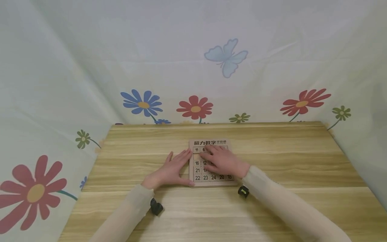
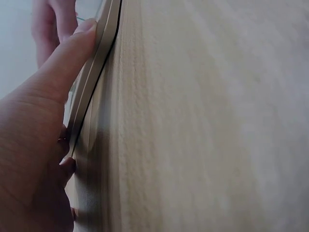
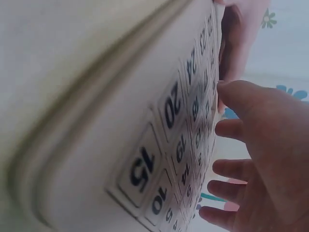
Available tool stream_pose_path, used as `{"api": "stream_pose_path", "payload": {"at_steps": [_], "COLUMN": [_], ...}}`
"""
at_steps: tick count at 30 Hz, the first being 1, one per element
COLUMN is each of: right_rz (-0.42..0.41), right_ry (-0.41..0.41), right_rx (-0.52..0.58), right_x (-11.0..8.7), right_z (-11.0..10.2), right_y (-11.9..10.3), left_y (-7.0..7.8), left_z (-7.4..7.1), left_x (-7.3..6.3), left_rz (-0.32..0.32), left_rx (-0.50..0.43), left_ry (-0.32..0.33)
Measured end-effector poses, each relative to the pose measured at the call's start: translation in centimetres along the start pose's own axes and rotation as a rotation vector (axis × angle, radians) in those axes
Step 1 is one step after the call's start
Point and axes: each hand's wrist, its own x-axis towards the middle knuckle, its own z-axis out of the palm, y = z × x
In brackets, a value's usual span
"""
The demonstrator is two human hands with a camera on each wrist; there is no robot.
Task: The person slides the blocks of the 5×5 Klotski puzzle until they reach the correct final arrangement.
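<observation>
A wooden sliding number puzzle [image 1: 213, 183] lies flat on the table, with printed characters along its top and square number tiles in rows. At the left of its second row a bare gap shows between the tiles. My left hand [image 1: 169, 172] rests against the puzzle's left side, thumb at the lower left corner and fingers at the upper edge. My right hand [image 1: 225, 162] reaches over the tiles from the right, fingers spread and pointing left, its fingertips near the gap. It hides much of the middle and right tiles. In the right wrist view, the tile 15 [image 3: 140, 166] sits at the near corner.
The wood-grain table [image 1: 302, 161] spreads around the puzzle. Behind it and at the sides hangs a pale cloth [image 1: 169, 43] printed with flowers and a butterfly. A small dark device sits by each wrist.
</observation>
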Motion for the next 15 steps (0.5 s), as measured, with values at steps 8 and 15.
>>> {"api": "stream_pose_path", "payload": {"at_steps": [8,15], "right_rz": [0.065,0.096], "right_ry": [-0.032,-0.069], "right_rx": [-0.004,-0.003], "right_x": [1.5,1.7], "right_z": [-0.2,0.1], "right_y": [0.7,0.6], "left_y": [-0.4,-0.3], "left_z": [0.3,0.3], "left_x": [0.2,0.2], "left_rz": [-0.021,-0.017], "left_rx": [0.014,0.017], "left_ry": [-0.017,-0.021]}}
